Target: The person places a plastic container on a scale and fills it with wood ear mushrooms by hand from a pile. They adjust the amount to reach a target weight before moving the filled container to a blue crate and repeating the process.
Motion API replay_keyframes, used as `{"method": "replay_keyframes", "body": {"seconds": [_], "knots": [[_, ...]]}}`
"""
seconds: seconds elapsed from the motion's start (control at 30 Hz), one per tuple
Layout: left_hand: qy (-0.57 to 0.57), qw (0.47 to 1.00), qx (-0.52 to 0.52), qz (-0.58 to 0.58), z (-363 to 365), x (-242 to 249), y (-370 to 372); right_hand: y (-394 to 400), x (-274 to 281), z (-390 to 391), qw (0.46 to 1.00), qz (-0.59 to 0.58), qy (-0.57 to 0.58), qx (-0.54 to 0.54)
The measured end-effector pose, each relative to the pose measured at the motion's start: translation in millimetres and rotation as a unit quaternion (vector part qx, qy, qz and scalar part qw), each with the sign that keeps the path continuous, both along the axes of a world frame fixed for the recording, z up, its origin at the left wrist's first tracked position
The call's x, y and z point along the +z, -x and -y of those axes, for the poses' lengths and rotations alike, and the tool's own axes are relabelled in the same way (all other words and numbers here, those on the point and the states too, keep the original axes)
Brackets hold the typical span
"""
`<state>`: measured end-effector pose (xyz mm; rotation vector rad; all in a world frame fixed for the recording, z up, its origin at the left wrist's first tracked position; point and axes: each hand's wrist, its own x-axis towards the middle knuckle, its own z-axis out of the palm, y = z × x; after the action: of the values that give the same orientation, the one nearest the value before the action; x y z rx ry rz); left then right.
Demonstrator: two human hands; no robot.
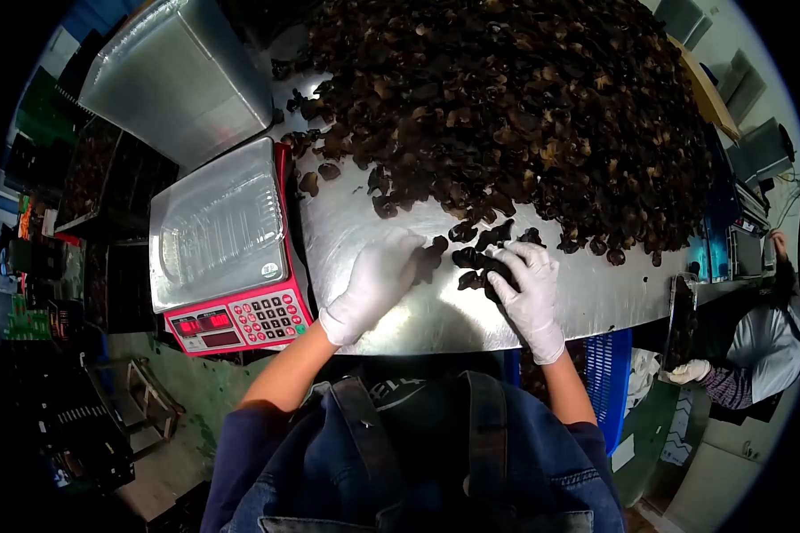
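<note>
A large heap of dark brown, curled pieces covers the far part of the metal table. My left hand, in a white glove, is over the bare metal with its fingers closed around a dark piece; the fingertips are blurred. To its right, my right hand, also gloved, has bent fingers on a small cluster of dark pieces at the near edge of the heap. Left of my hands stands a red scale with a clear plastic tray on its plate.
A metal container stands behind the scale. Below the table's near edge, right of my body, is a blue basket. At the far right a co-worker with a gloved hand holds a tray. Dark crates stand at left.
</note>
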<state>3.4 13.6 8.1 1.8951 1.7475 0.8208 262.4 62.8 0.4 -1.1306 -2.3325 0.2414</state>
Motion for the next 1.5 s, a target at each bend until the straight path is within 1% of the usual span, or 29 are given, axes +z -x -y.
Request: {"method": "replay_keyframes", "body": {"seconds": [0.03,0.1,0.17,0.2,0.27,0.3,0.33,0.37,0.4,0.47,0.53,0.57,0.63,0.7,0.73,0.77,0.8,0.83,0.87,0.93,0.97,1.0,1.07,1.1,1.13,1.2,1.4,1.47,1.5], "knots": [[0.001,1.0,0.0,0.002,-7,-1,-2,1,6,-6,0.999,-0.022,0.021,-0.034],[-0.128,0.984,-0.044,-0.118,-33,-1,-9,5,3,-31,0.995,-0.072,0.028,-0.069],[-0.211,0.974,-0.024,-0.074,-66,-19,-24,21,-1,-61,0.993,-0.028,-0.01,-0.117],[-0.213,0.974,-0.023,-0.074,-81,-21,-32,29,-3,-73,0.99,-0.003,-0.014,-0.141],[-0.125,0.959,0.012,-0.253,-104,-23,-47,40,1,-90,0.984,0.097,0.029,-0.148],[-0.126,0.96,0.013,-0.252,-113,-30,-50,42,-1,-99,0.982,0.126,0.028,-0.138],[-0.105,0.948,0.012,-0.301,-120,-35,-54,39,-9,-104,0.989,0.096,-0.019,-0.115],[-0.084,0.933,0.011,-0.349,-124,-42,-56,31,-14,-106,0.991,0.078,-0.003,-0.107],[-0.084,0.934,0.011,-0.348,-121,-41,-53,26,-14,-104,0.993,0.06,0.014,-0.099],[-0.116,0.964,-0.042,-0.236,-109,-31,-38,13,-3,-86,0.995,0.001,0.005,-0.104],[-0.109,0.984,-0.014,-0.137,-81,-7,-34,-7,-2,-62,0.989,-0.089,0.042,-0.112],[-0.131,0.985,-0.014,-0.109,-65,5,-29,-17,5,-46,0.98,-0.1,0.11,-0.13],[-0.148,0.986,-0.016,-0.081,-38,9,-16,-32,9,-20,0.981,-0.084,0.119,-0.125],[-0.036,0.998,-0.044,-0.014,-20,7,-5,-37,6,1,0.984,-0.046,0.132,-0.107],[-0.036,0.998,-0.044,-0.015,-14,3,-8,-35,4,8,0.985,-0.024,0.139,-0.094],[-0.039,0.998,-0.04,0.006,-8,-4,-11,-40,-13,9,0.984,0.044,0.152,-0.082],[-0.043,0.998,-0.036,0.028,-5,-10,-12,-36,-19,10,0.988,0.039,0.132,-0.068],[0.015,0.997,-0.078,0.019,-7,-14,-12,-32,-23,9,0.991,0.039,0.108,-0.06],[0.014,0.997,-0.076,0.018,-10,-18,-15,-27,-25,6,0.994,0.04,0.085,-0.052],[-0.009,0.997,-0.059,-0.056,-25,-24,-30,-14,-22,-6,0.992,0.083,0.083,-0.046],[-0.005,0.996,-0.062,-0.069,-36,-25,-36,-9,-29,-17,0.995,0.046,0.08,-0.027],[0.023,0.996,-0.066,-0.06,-43,-17,-41,-1,-28,-25,0.994,0.034,0.1,-0.034],[0.002,0.99,-0.105,-0.094,-57,-25,-47,6,-20,-40,0.993,0.028,0.112,0.003],[0.007,0.986,-0.117,-0.122,-65,-24,-48,6,-19,-48,0.987,0.06,0.15,0.007],[-0.038,0.982,-0.129,-0.129,-68,-30,-44,8,-16,-51,0.992,0.012,0.118,0.034],[-0.074,0.984,-0.137,-0.083,-63,-35,-43,8,-20,-54,0.988,-0.057,0.125,0.076],[-0.101,0.992,-0.068,0.038,-57,-34,-58,29,-24,-33,0.973,-0.182,0.134,0.032],[-0.127,0.989,-0.038,0.069,-58,-32,-62,36,-26,-33,0.956,-0.259,0.141,0.0],[-0.13,0.987,-0.037,0.086,-60,-31,-61,40,-20,-31,0.928,-0.295,0.226,-0.012]]}}
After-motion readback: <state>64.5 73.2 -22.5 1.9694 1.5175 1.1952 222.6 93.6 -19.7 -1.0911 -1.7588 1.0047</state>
